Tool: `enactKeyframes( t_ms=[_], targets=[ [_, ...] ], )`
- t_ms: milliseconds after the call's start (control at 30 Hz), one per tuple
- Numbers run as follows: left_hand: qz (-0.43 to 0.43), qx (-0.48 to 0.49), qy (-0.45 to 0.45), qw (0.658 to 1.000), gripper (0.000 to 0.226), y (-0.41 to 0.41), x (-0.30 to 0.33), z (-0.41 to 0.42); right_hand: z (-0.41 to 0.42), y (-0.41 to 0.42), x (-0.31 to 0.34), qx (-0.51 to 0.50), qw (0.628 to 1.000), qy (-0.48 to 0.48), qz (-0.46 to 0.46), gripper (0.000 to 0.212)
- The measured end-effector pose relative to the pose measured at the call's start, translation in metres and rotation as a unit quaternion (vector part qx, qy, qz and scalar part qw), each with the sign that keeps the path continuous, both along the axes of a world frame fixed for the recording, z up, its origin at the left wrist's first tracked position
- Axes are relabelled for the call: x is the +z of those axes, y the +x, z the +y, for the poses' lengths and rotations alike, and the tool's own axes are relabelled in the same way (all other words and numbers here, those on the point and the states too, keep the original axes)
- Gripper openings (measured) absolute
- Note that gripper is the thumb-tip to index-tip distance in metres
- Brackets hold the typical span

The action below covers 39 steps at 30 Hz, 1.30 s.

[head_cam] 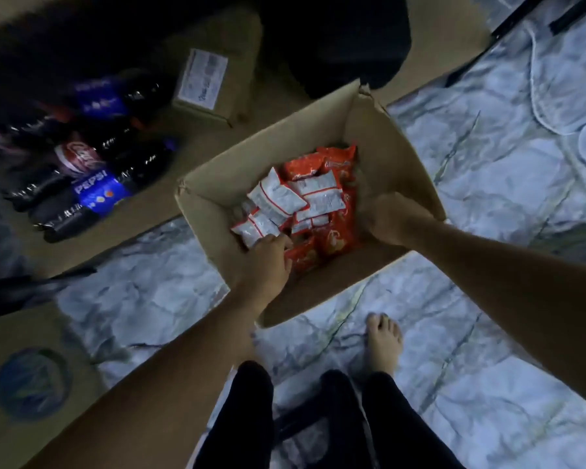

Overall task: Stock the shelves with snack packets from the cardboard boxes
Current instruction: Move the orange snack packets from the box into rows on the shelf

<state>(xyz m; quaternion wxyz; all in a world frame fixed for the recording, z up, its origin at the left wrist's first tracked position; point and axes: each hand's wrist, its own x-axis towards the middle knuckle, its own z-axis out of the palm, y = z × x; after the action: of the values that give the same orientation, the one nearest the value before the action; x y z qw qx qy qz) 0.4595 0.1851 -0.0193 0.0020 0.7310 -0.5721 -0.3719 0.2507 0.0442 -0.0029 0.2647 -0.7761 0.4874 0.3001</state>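
Note:
An open cardboard box [379, 143] stands on the marble-patterned floor in the middle of the head view. Inside lie several red and white snack packets [313, 194], some face down. My left hand [268, 262] reaches over the near left wall, its fingers curled on a white-backed packet [252, 230] at the pile's near edge. My right hand [391, 220] grips the box's right wall, fingers folded over the rim into the box. No shelf is in view.
Dark cola bottles [92, 187] lie on flattened cardboard at the left. A small labelled carton [207, 82] sits behind them. Another cardboard sheet with a blue round logo [31, 384] lies at the lower left. My bare foot [384, 343] stands just before the box.

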Motion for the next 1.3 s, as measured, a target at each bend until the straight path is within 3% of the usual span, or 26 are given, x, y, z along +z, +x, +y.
enactKeyframes(
  t_ms=[133,167,200,233,300,400,467,533,600,633,667,733,833,1167,1300],
  targets=[
    [0.004,0.001,-0.001,1.000,0.035,-0.013,-0.064,-0.007,-0.028,0.014,-0.065,-0.054,0.996,0.044,-0.061,0.026],
    [0.005,-0.007,0.004,1.000,0.037,-0.016,-0.077,-0.008,-0.014,0.008,-0.092,-0.079,0.993,0.057,-0.060,0.025],
    [0.007,-0.014,0.006,1.000,0.038,-0.019,-0.088,-0.009,0.006,-0.006,-0.118,-0.108,0.994,0.001,-0.006,0.022],
    [0.008,-0.022,0.008,1.000,0.039,-0.022,-0.098,-0.011,0.041,-0.038,-0.129,-0.113,0.991,-0.067,0.018,0.021],
    [0.006,-0.036,0.004,0.999,0.039,-0.026,-0.114,-0.011,0.168,-0.094,-0.202,-0.197,0.979,-0.049,0.019,0.027],
    [-0.014,-0.067,0.007,0.998,0.042,-0.026,-0.133,-0.013,0.286,-0.160,-0.310,-0.175,0.980,-0.098,0.009,0.029],
    [-0.018,-0.079,0.024,0.996,0.046,-0.023,-0.142,-0.015,0.228,-0.125,-0.274,-0.225,0.972,-0.059,-0.041,0.032],
    [-0.019,-0.083,0.038,0.996,0.048,-0.022,-0.148,-0.016,0.109,-0.072,-0.230,-0.274,0.954,0.010,-0.117,0.034],
    [-0.025,-0.086,0.044,0.995,0.047,-0.023,-0.150,-0.017,-0.014,-0.001,-0.207,-0.252,0.958,0.067,-0.117,0.028],
    [-0.028,-0.087,0.041,0.995,0.045,-0.024,-0.151,-0.018,-0.029,0.010,-0.203,-0.251,0.955,0.130,-0.089,0.032],
    [-0.027,-0.085,0.040,0.995,0.043,-0.024,-0.151,-0.018,-0.018,0.015,-0.197,-0.274,0.938,0.196,-0.078,0.037],
    [-0.020,-0.076,0.038,0.996,0.039,-0.025,-0.152,-0.018,-0.017,0.015,-0.197,-0.307,0.933,0.178,-0.056,0.042],
    [-0.012,-0.065,0.038,0.997,0.032,-0.025,-0.148,-0.016,-0.011,0.014,-0.186,-0.285,0.932,0.220,-0.039,0.031],
    [0.053,0.085,0.039,0.994,0.025,-0.008,-0.088,-0.015,-0.020,0.002,-0.124,-0.248,0.954,0.141,-0.093,0.027],
    [0.069,0.145,0.006,0.987,0.026,-0.006,-0.037,-0.015,-0.028,-0.006,-0.063,-0.244,0.962,0.048,-0.116,0.041]
  ],
)
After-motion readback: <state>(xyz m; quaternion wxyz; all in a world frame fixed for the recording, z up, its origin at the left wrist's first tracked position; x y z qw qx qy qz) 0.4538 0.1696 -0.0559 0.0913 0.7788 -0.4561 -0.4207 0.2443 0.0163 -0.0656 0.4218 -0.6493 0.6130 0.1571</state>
